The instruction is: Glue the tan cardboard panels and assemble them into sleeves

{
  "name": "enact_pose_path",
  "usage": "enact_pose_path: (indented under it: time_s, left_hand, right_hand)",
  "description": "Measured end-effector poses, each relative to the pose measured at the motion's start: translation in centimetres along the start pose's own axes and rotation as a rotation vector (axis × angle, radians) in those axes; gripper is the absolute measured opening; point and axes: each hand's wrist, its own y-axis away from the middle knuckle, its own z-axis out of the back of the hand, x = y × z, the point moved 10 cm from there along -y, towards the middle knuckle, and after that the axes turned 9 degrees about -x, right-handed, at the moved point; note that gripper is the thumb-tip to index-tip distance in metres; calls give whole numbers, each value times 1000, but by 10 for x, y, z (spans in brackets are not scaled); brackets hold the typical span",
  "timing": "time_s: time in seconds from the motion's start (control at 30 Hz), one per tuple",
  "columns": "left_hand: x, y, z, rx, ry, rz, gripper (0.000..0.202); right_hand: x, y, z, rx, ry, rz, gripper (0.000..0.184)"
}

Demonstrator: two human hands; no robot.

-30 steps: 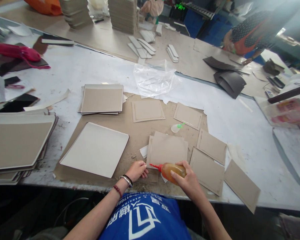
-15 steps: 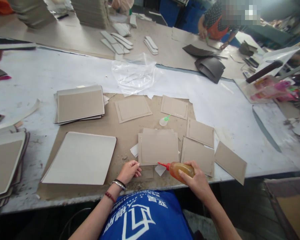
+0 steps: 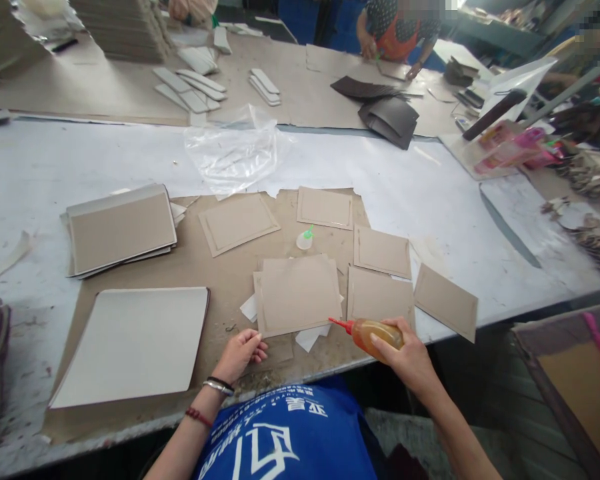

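My right hand [image 3: 405, 350] is wrapped round a glue bottle [image 3: 377, 339] of amber liquid. The bottle lies nearly level, its red nozzle tip at the lower right corner of a beige cardboard panel [image 3: 300, 297]. Glue lines show faintly along the panel's edges. At the panel's lower left corner, my left hand [image 3: 243, 353] pinches the edge between thumb and fingers. More panels lie beneath this one, mostly hidden, with white paper scraps [image 3: 311, 337] poking out. Just beyond stands a small white bottle [image 3: 305, 240] with a green tip.
Several panels [image 3: 383, 251] lie to the right, one overhanging the table edge. On the left are a large pale board [image 3: 135, 347] and a stack of boards [image 3: 123, 230]. A clear plastic bag [image 3: 235, 150] lies farther back. Across the table a person [image 3: 395, 40] works.
The red nozzle has travelled right along the panel's near edge to its lower right corner. My left hand still pinches the lower left corner. The camera view has turned slightly right.
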Motion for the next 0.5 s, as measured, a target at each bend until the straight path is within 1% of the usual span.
enact_pose_path:
  time_s: [0.13, 0.23, 0.33, 0.5]
  left_hand:
    - [-3, 3, 1, -16, 18, 14, 39]
    - [-7, 4, 3, -41, 37, 25, 39]
    - [-12, 3, 8, -87, 43, 24, 38]
    - [-16, 0, 10, -101, 42, 20, 36]
  right_hand:
    - [-11, -4, 5, -10, -30, -48, 30]
    - [-10, -16, 10, -62, -56, -64, 32]
    - [2, -37, 13, -125, -78, -32, 35]
    - [30, -74, -3, -106, -141, 88, 37]
